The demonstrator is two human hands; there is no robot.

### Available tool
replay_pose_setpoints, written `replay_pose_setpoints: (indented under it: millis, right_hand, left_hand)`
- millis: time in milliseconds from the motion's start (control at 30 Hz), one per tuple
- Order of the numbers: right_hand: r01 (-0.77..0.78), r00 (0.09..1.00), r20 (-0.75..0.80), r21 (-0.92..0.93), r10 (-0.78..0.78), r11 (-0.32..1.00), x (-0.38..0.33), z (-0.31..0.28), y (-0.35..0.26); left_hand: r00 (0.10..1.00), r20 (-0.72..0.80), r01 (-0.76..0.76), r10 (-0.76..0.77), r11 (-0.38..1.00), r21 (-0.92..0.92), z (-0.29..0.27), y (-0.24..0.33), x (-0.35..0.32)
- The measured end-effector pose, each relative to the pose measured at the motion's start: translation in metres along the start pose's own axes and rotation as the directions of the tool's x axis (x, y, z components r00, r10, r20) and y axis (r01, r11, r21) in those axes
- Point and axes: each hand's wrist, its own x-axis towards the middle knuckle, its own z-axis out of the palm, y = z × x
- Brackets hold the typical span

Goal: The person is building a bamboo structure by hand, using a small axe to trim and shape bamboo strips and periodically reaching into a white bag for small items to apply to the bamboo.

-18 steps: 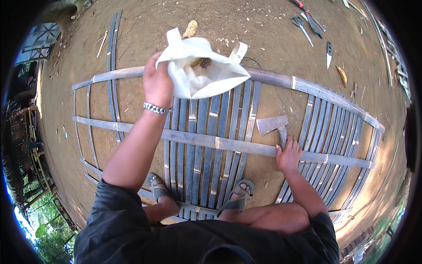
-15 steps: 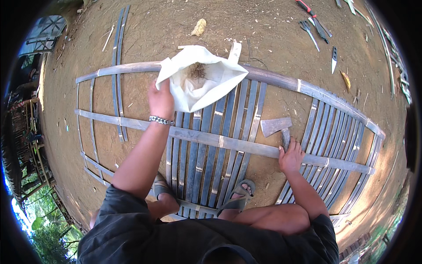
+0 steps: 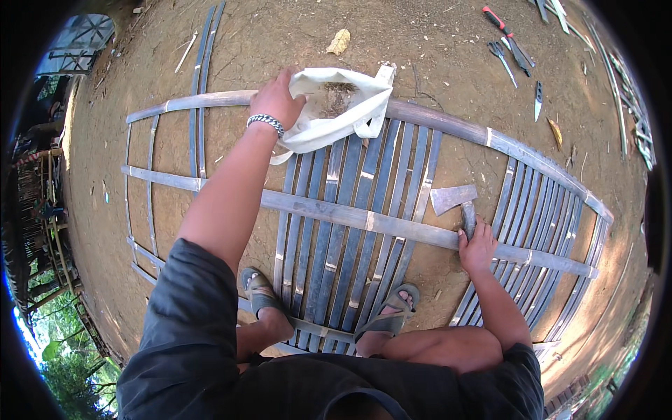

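White bag (image 3: 334, 112) lowered onto frame, left hand (image 3: 276, 101) still gripping, right hand (image 3: 477, 246) clenching hatchet (image 3: 458, 203)

A white cloth bag (image 3: 336, 112) — open-mouthed, crumpled — lies on the bamboo frame's (image 3: 434, 126) far rail.

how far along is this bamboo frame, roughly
Done: the middle slats lie packed across the rails, and more fill the right end. In hand: the left hand grips a white bag on the top rail; the right hand holds a hatchet. Left: the left part has only a few slats.
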Motion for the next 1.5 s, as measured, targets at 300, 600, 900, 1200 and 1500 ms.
replay_pose_setpoints:
  millis: [300,600,900,1200,1500]
  right_hand:
    - [0.570,0.795,-0.279,0.039,-0.539,0.821,0.022,-0.060,-0.081]
    - [0.840,0.542,-0.151,0.064,-0.827,0.539,0.092,-0.087,-0.232]
    - [0.866,0.482,-0.308,0.027,-0.820,0.499,0.098,-0.085,-0.202]
    - [0.771,0.636,-0.318,0.296,-0.703,0.564,0.048,-0.114,-0.187]
    - [0.545,0.809,-0.091,0.489,-0.581,0.681,0.000,-0.097,-0.125]
  left_hand:
    - [0.996,0.064,0.089,-0.063,0.800,-0.594,0.000,0.008,-0.047]
    - [0.925,-0.353,-0.041,-0.142,0.885,-0.464,-0.005,0.007,-0.069]
    - [0.963,0.182,-0.088,0.200,0.868,-0.489,0.001,0.058,-0.080]
    - [0.958,0.288,0.055,0.008,0.976,-0.209,0.123,0.033,-0.017]
    - [0.958,0.285,-0.022,0.003,0.998,0.064,0.168,0.026,-0.003]
